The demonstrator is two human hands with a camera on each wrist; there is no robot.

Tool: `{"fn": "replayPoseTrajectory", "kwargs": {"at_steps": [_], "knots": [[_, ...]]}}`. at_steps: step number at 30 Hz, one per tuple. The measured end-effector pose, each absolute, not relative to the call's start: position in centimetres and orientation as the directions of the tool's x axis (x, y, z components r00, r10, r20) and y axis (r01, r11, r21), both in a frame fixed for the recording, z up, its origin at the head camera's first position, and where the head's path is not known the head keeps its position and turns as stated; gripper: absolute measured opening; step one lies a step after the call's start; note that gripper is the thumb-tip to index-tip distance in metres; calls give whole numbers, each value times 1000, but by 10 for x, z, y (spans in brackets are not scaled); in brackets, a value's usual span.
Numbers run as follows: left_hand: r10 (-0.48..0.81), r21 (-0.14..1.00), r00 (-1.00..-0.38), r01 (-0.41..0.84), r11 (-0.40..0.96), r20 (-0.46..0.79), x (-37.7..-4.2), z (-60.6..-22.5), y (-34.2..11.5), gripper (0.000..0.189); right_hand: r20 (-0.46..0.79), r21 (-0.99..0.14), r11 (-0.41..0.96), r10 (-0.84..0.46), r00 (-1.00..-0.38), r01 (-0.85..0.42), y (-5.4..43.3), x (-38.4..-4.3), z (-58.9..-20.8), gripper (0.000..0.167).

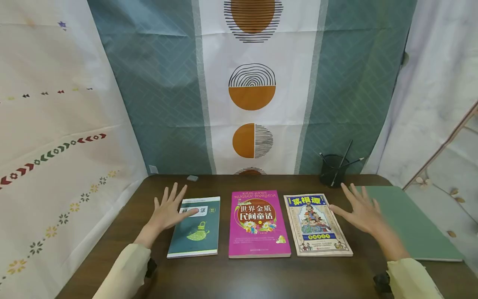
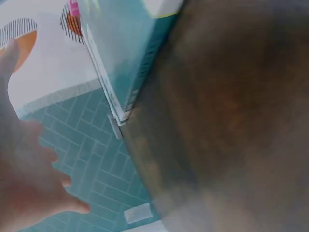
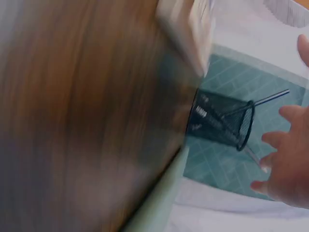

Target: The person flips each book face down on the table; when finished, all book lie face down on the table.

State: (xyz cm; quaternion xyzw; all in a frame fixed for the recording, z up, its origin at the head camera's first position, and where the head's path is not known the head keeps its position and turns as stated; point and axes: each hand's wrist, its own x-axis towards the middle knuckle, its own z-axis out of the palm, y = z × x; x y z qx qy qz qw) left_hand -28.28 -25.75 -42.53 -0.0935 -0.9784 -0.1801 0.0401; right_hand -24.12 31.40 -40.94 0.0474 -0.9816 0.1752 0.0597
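Observation:
My left hand point(image 1: 169, 211), fingers spread, hovers over the left edge of a teal book point(image 1: 198, 232) with a green figure on its cover. To the right of that lies a magenta book point(image 1: 257, 245). Third in the row is a cream book point(image 1: 315, 224) with a blue and yellow title band. Near its upper right edge my right hand point(image 1: 361, 211) is held up with spread fingers. Nothing is held in either hand. In the left wrist view the teal book point(image 2: 125, 53) stands out beyond my left hand point(image 2: 29, 169).
A black mesh pen holder point(image 1: 332, 172) with several pencils stands at the back right. A green mat point(image 1: 407, 224) lies on the right of the brown table point(image 1: 257, 278). A small grey object point(image 1: 192, 178) sits at the back left edge. Cloth hangs behind and at both sides.

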Motion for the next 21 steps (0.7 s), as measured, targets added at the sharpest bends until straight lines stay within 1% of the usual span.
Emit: {"fn": "replayPoseTrajectory", "kwargs": {"at_steps": [4,9,12,17,21], "knots": [[133,418,-989,145,897,56,-279,-436,-260,111,149,-393,910,-79,-986,-132,298,-244,-410,97],[133,495,-991,111,862,-9,-281,-437,-265,108,174,-512,838,-114,-978,-189,266,-254,-406,96],[157,531,-985,99,842,-65,-280,-437,-266,107,147,-579,794,-121,-982,-185,244,-260,-405,95],[186,577,-967,51,815,-176,-271,-442,-274,110,110,-657,730,-153,-982,-187,206,-271,-407,93],[268,684,-933,32,728,-242,-258,-450,-294,98,102,-707,676,-193,-976,-208,171,-278,-408,90]]}}
